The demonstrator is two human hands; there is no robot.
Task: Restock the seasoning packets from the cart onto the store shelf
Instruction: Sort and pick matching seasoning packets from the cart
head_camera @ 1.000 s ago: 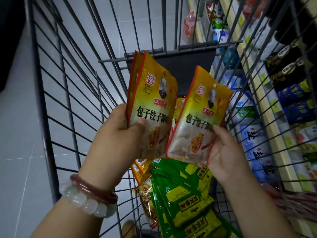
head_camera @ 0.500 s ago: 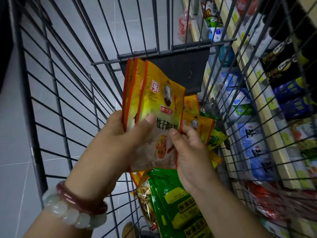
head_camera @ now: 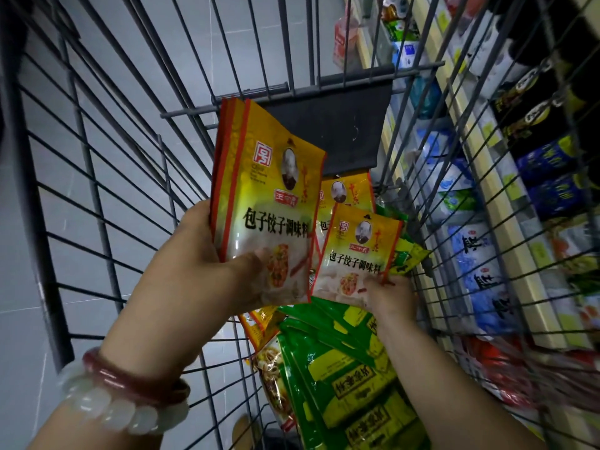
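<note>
Gathering is the step in hand: the left hand (head_camera: 207,271) holds a small stack of yellow seasoning packets (head_camera: 266,203) upright above the cart (head_camera: 97,190), thumb pressed across the front packet's lower face and the other fingers clamped behind the stack. Just to the right of those fingers and a little lower, the right hand (head_camera: 394,298) pinches the bottom edge of one more yellow packet (head_camera: 360,251), its fingers closed on that edge; whether this packet is clear of the pile beneath cannot be told. Another packet of the same print (head_camera: 344,193) stands behind it, partly hidden between the two. Below both hands lie green packets (head_camera: 341,368) fanned over each other in the cart's bottom, with further yellow ones peeking out under the left hand's stack.

The store shelf (head_camera: 506,241) runs beyond the cart's right-hand wire wall, well to the right of the right hand's fingers, filled with blue and white bags and dark containers; no yellow packets can be made out on it.

The next move likely calls for bringing the single packet against the front of the stack, edges squared, with the left thumb easing to admit it and then pressing down again. The glossy film looks slippery, so a loose stack could fan or slide.
</note>
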